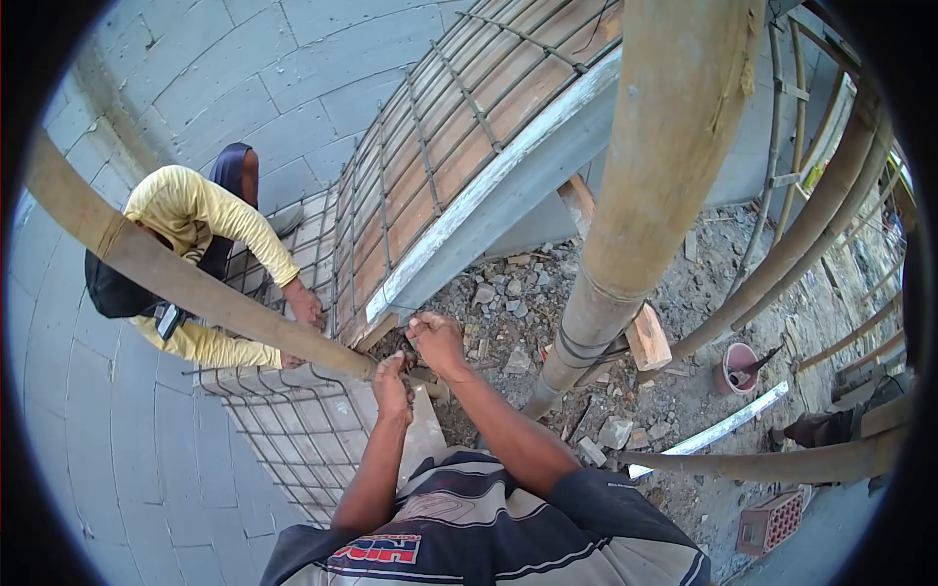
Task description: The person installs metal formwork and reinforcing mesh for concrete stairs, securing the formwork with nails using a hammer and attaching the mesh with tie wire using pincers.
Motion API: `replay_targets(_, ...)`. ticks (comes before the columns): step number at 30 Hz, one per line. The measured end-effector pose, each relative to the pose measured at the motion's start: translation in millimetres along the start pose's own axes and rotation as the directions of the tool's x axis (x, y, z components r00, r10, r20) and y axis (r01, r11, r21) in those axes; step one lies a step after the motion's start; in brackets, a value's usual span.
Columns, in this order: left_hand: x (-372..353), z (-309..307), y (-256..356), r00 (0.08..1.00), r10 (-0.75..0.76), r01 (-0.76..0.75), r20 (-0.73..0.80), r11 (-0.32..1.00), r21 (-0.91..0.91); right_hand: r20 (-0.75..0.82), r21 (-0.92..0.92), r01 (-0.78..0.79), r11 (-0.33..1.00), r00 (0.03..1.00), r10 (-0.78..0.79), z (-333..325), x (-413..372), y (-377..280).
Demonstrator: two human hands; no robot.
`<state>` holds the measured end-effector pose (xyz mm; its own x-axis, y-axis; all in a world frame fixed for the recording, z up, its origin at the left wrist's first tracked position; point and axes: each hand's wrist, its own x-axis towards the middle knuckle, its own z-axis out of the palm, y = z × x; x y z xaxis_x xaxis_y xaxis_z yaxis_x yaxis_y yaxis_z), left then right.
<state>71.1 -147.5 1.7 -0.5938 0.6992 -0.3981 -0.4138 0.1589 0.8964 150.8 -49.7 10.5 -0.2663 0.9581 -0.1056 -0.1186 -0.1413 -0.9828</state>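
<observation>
- Where the pole [220,278] ends low in front of the wearer, the left hand [391,389] is drawn nearly closed, thumb to fingertips, seemingly on a thin wire [437,382].
- Right hand [437,342] just beyond and to the right, fingers curled in, also apparently pinching wire; exact grip too small to tell.
- Wire lies between and just below the hands, near the lower end of the white-edged board [489,190]. Judged very light, bendy but springy, not fragile; ends probably sharp. Best pinched close to an end, between thumb and forefinger.
- Pole beside the left hand: looks like bamboo, so stiff, smooth, perhaps slick; would need a full-hand wrap.
- Mesh [283,415] left of the hands: steel by its look, stiff, rough; hold by a bar, clear of cut ends.
- Co-worker [186,205] farther left, yellow sleeves, both hands at the mesh.
- Outward right, on rubble: pink bucket [729,379], upright, a dark-handled tool [763,362] leaning in it; other contents cannot be made out.
- Lower right: red crate [752,533], or perhaps a holed block; contents, if any, unclear.
</observation>
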Motion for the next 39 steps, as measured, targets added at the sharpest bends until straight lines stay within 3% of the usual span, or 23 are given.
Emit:
replay_targets(1,-1.6,-5.6,0.0,0.993,0.117,-0.115,-0.013,0.988,0.105,0.001,0.046,0.007,0.999,1.0,-0.007,-3.0,-5.5,-10.0)
replay_targets(2,0.6,-9.0,1.3,0.992,0.121,-0.118,-0.03,0.988,0.098,0.019,0.043,0.005,0.999,1.0,-0.006,-8.4,-10.1,-20.2)
replay_targets(3,4.1,-9.5,7.9,0.891,0.453,-0.428,-0.015,0.853,0.297,0.049,-0.024,-0.013,1.0,0.999,0.014,-14.0,-16.1,-35.2)
replay_targets(4,6.0,-10.4,14.0,0.694,0.717,-0.65,0.062,0.588,0.481,0.082,-0.092,-0.032,0.995,0.996,0.04,-14.7,-19.4,-42.2)
replay_targets(5,3.0,-7.7,27.7,0.65,0.75,-0.682,0.121,0.506,0.527,0.078,0.02,0.035,0.999,0.996,-0.037,-11.1,-14.1,-34.9)
replay_targets(7,4.8,1.8,63.7,0.543,0.798,-0.727,0.263,0.289,0.623,0.102,0.076,0.017,0.997,0.994,-0.025,-12.8,-1.9,-25.3)
replay_targets(8,8.9,5.6,78.7,0.485,0.804,-0.73,0.343,0.157,0.665,0.099,0.131,0.005,0.991,0.995,-0.018,-16.6,3.6,-25.6)
replay_targets(9,8.9,9.3,91.6,0.487,0.813,-0.717,0.319,0.163,0.678,0.126,0.124,0.002,0.992,0.992,-0.017,-20.6,5.3,-28.4)
replay_targets(11,8.7,15.2,114.4,0.492,0.698,-0.705,0.52,-0.031,0.708,0.148,0.233,-0.096,0.968,0.987,0.062,-28.9,6.0,-37.0)
replay_targets(12,12.9,18.0,124.0,0.493,0.711,-0.692,0.501,-0.028,0.721,0.173,0.225,-0.096,0.969,0.983,0.057,-31.3,7.8,-42.1)
replay_targets(14,18.5,20.3,136.6,0.554,0.544,-0.697,0.63,-0.111,0.709,0.174,0.198,-0.209,0.958,0.969,0.175,-35.9,7.9,-46.8)
replay_targets(15,24.3,21.1,141.8,0.561,0.557,-0.684,0.612,-0.105,0.722,0.222,0.243,-0.241,0.94,0.957,0.188,-37.0,12.6,-42.2)
replay_targets(17,34.9,22.4,145.4,0.668,0.354,-0.612,0.655,-0.241,0.754,0.229,0.238,-0.249,0.939,0.954,0.195,-36.2,9.8,-48.4)
replay_targets(21,34.5,27.7,135.5,0.716,0.358,-0.518,0.599,-0.303,0.8,0.193,0.22,-0.188,0.957,0.97,0.147,-33.5,8.3,-44.0)
replay_targets(24,51.4,25.3,129.0,0.704,0.378,-0.56,0.601,-0.225,0.797,0.161,0.197,-0.169,0.966,0.977,0.139,-30.9,9.7,-42.1)
replay_targets(26,69.4,17.3,122.2,0.589,0.452,-0.676,0.67,-0.179,0.715,0.149,0.175,-0.19,0.966,0.975,0.165,-30.4,9.8,-42.7)
replay_targets(28,58.3,21.8,132.2,0.61,0.412,-0.645,0.678,-0.24,0.726,0.16,0.175,-0.13,0.976,0.982,0.102,-28.8,8.6,-46.1)
replay_targets(30,57.0,21.6,134.2,0.641,0.376,-0.604,0.669,-0.291,0.742,0.159,0.166,-0.167,0.972,0.977,0.14,-28.7,5.5,-53.2)
replay_targets(32,64.4,19.2,132.3,0.577,0.38,-0.645,0.723,-0.331,0.689,0.165,0.149,-0.201,0.968,0.97,0.176,-32.0,5.9,-54.9)
replay_targets(39,48.2,22.4,142.8,0.647,0.32,-0.58,0.692,-0.382,0.719,0.338,0.214,-0.352,0.911,0.902,0.269,-47.6,15.8,-61.4)
